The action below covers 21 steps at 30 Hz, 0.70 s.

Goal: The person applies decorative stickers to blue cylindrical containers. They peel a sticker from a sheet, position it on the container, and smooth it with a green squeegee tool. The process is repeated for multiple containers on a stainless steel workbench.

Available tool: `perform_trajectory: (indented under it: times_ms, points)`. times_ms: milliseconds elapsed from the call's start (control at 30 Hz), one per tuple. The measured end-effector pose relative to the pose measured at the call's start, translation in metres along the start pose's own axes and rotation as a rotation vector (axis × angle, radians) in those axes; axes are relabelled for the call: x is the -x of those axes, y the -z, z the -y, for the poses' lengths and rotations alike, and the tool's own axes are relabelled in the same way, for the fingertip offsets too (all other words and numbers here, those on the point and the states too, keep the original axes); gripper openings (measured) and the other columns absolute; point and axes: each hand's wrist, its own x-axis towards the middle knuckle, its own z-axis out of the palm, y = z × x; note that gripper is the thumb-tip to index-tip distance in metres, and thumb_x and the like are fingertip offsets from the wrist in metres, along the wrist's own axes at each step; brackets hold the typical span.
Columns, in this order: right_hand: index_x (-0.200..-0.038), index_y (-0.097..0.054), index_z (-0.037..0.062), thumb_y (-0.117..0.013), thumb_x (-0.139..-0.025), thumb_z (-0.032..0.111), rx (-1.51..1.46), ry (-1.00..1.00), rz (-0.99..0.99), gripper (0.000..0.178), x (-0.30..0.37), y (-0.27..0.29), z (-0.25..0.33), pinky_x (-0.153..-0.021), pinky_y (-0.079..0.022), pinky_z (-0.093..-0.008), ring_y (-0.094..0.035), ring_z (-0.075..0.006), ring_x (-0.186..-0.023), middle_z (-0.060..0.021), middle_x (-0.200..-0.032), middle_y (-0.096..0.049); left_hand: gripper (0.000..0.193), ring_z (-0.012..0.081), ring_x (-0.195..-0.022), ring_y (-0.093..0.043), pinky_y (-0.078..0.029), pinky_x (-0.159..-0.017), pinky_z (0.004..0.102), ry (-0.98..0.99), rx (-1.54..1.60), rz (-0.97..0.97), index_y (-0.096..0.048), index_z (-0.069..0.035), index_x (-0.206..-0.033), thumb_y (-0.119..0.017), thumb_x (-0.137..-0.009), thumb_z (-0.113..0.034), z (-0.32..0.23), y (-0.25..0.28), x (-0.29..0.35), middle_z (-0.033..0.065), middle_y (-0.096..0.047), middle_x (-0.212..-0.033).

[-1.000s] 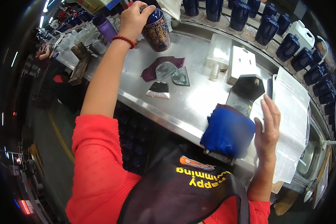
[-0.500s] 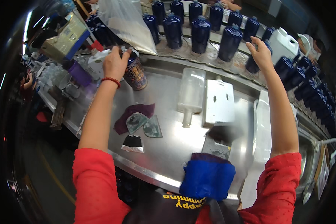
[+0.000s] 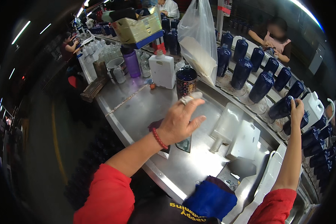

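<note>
Dark-blue bottle (image 3: 279,109) tilted, just left of right hand (image 3: 298,110), whose fingers are clamped at its neck; more blue bottles (image 3: 263,86) stand beyond. Left hand (image 3: 177,123): thumb and fingers apart, above steel bench (image 3: 128,112). Patterned jar (image 3: 186,80) just past its fingertips, contact cannot tell. Clear bottle (image 3: 229,121) and white container (image 3: 245,140) lie to its right, blue cloth (image 3: 211,198) nearer the body.

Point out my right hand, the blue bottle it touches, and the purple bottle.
Right hand (image 3: 297,111), head view: middle of the hand.
Blue bottle (image 3: 279,109), head view: its body.
Purple bottle (image 3: 131,65), head view: its side.
</note>
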Motion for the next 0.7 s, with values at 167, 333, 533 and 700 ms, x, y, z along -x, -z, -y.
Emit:
perform_trajectory:
  times_ms: [167, 333, 533, 700]
  points:
    - [-0.115, -0.06, -0.0024, -0.064, -0.1, 0.016, -0.142, 0.283, 0.129, 0.024, 0.028, 0.138, 0.061, -0.1, -0.044, -0.0327, -0.062, -0.0249, -0.108, -0.0142, -0.111, -0.064, 0.05, 0.0416, -0.115, -0.063, -0.051, -0.097, 0.0457, 0.087, 0.25, 0.101, -0.052, -0.001, -0.136, -0.069, -0.095, -0.027, -0.052, 0.001, 0.011, 0.0245, -0.063, -0.127]
    - [-0.117, -0.062, 0.0011, -0.063, -0.103, 0.022, -0.336, 0.336, 0.385, 0.025, 0.061, 0.267, 0.173, -0.11, -0.035, -0.0323, -0.055, -0.0214, -0.12, -0.0088, -0.123, -0.061, 0.08, 0.0458, -0.128, -0.054, -0.044, -0.109, 0.0475, 0.019, 0.633, 0.182, -0.034, 0.002, -0.149, -0.072, -0.091, -0.038, -0.118, -0.004, -0.03, 0.0321, -0.052, -0.139]
    - [-0.114, -0.065, 0.0019, -0.063, -0.103, 0.03, -0.953, -0.149, 0.706, 0.03, 0.17, 0.264, 0.248, -0.101, -0.043, -0.0299, -0.058, -0.016, -0.11, -0.0076, -0.118, -0.062, 0.101, 0.0371, -0.131, -0.054, -0.042, -0.111, 0.0418, 0.364, 1.284, 0.499, -0.027, 0.004, -0.153, -0.08, -0.082, -0.044, -0.175, -0.011, -0.025, 0.0275, -0.051, -0.141]
    - [-0.136, -0.057, -0.0052, -0.044, -0.11, 0.042, -0.753, -0.371, 0.65, 0.055, 0.244, 0.237, 0.255, -0.102, -0.046, -0.0346, -0.06, -0.023, -0.115, -0.0143, -0.127, -0.062, 0.096, 0.0265, -0.124, -0.057, -0.045, -0.106, 0.0377, 0.824, 1.593, 0.52, -0.033, 0.004, -0.15, -0.077, -0.084, -0.051, -0.176, -0.02, 0.028, 0.0213, -0.054, -0.137]
